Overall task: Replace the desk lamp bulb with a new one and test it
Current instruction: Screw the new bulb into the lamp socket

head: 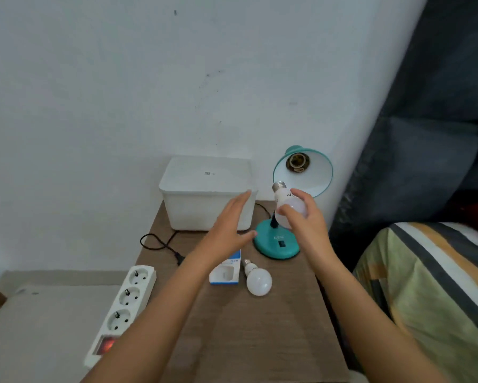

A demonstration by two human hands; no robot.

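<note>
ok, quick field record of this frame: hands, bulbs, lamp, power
right hand: holds bulb, screw base up toward shade
left hand: open, empty, above table
lamp socket: empty
spare bulb: lying on table beside bulb box
lamp plug: on table, not in power strip
strip switch: glowing red

White plastic storage box sits at the back of the wooden side table, right against the wall. White three-socket power strip hangs off the table's left edge (its red switch glows). Striped bedding on the right.
</note>
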